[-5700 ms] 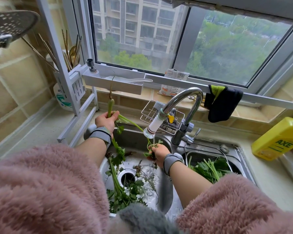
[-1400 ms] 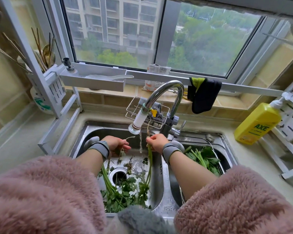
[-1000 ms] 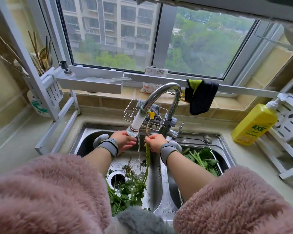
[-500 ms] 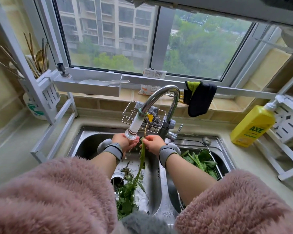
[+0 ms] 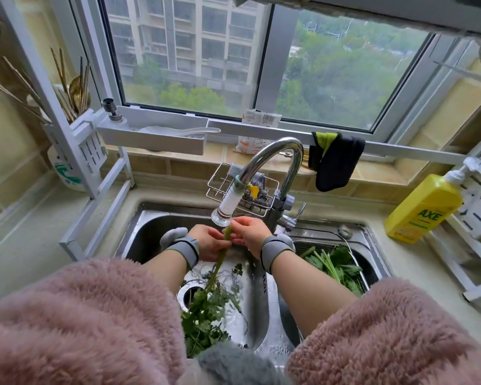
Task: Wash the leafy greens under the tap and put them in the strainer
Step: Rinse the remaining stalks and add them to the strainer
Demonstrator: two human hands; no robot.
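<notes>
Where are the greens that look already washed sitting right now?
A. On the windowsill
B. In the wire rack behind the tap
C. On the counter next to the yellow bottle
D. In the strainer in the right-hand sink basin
D: a bunch of leafy stems lies in the strainer set in the right basin, beside the person's right forearm.

I see a wide window (image 5: 261, 65) above the tiled sill (image 5: 372, 170), flats and trees outside in grey daylight, beige wall tiles (image 5: 9, 151), and a pale tabletop (image 5: 34, 240).
</notes>
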